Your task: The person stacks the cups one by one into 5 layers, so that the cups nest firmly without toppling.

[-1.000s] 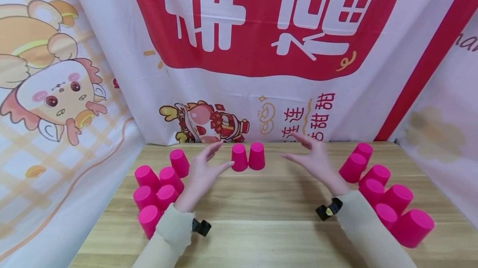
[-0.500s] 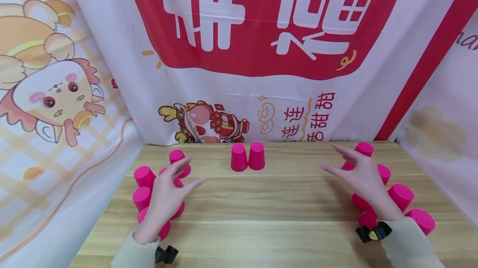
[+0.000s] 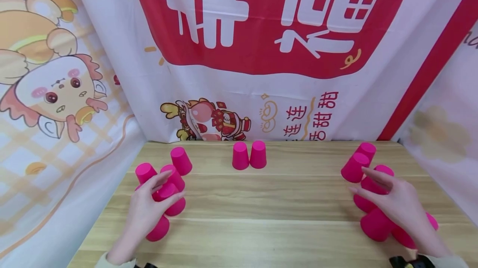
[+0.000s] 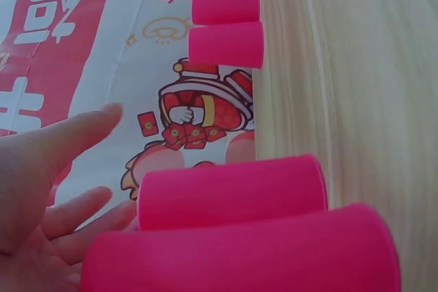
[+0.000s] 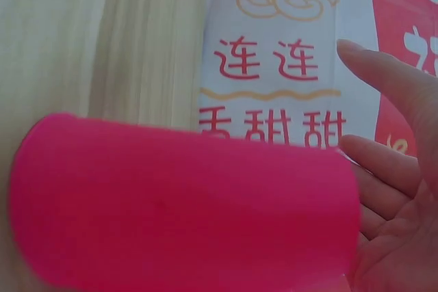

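Note:
Two pink cups (image 3: 240,156) stand upside down side by side at the back middle of the table. My left hand (image 3: 145,208) hovers over the left group of upturned pink cups, thumb and fingers spread around the cup (image 3: 173,205) nearest them. In the left wrist view, two cups (image 4: 233,196) lie below the loosely bent fingers, apart from the thumb. On the right, my right hand (image 3: 397,201) hangs over the other group of cups (image 3: 375,224), thumb apart from the fingers. A large pink cup (image 5: 185,203) fills the right wrist view in front of the palm, whose contact I cannot tell.
The wooden table (image 3: 269,210) ends at the back against a white and red printed cloth (image 3: 209,106). More cloth hangs at the left (image 3: 108,89) and right sides. One cup (image 3: 181,161) stands at the back of the left group, another (image 3: 354,168) at the right group's back.
Both hands have drawn apart from the middle pair of cups, outward and back toward me, to the left and right groups. The middle pair stays put.

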Tool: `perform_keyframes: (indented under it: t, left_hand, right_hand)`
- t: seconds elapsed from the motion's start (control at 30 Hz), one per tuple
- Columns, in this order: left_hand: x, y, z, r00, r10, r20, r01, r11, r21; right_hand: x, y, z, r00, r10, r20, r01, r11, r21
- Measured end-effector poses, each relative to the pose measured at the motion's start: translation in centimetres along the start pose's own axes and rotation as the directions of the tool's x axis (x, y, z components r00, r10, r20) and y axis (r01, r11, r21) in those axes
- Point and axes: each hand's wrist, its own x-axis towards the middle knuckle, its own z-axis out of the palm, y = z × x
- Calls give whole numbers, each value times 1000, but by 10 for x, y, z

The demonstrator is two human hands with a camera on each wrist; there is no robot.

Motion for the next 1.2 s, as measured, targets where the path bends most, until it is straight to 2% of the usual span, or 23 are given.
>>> perform_keyframes:
  t: [0.1,0.27,0.47,0.63,0.83,1.03,1.2]
  left_hand:
    - [-1,0,-6,1000,-6,21,4,998,57]
    - [1,-1,-11,995,-28,91,17,993,115]
    - [5,-4,-10,985,-58,160,36,990,137]
    - [8,-5,-9,981,-46,187,17,988,151]
    - [11,-2,-5,985,-39,169,14,989,145]
    - [13,16,-2,990,-11,139,4,999,49]
    - [14,32,7,992,49,112,-50,999,7]
  right_hand:
    - [-10,5,-5,999,40,20,-41,999,21]
    - [-22,13,-11,994,104,21,-105,993,44]
    - [-28,19,-14,992,126,-4,-126,992,27]
    - [-26,22,-14,989,148,-27,-148,989,-5]
    - [-19,31,-11,992,108,-65,-110,993,-38]
    - [-9,35,-7,997,65,-43,-68,996,-63]
    - [-5,37,-5,998,-2,-66,-3,998,-68]
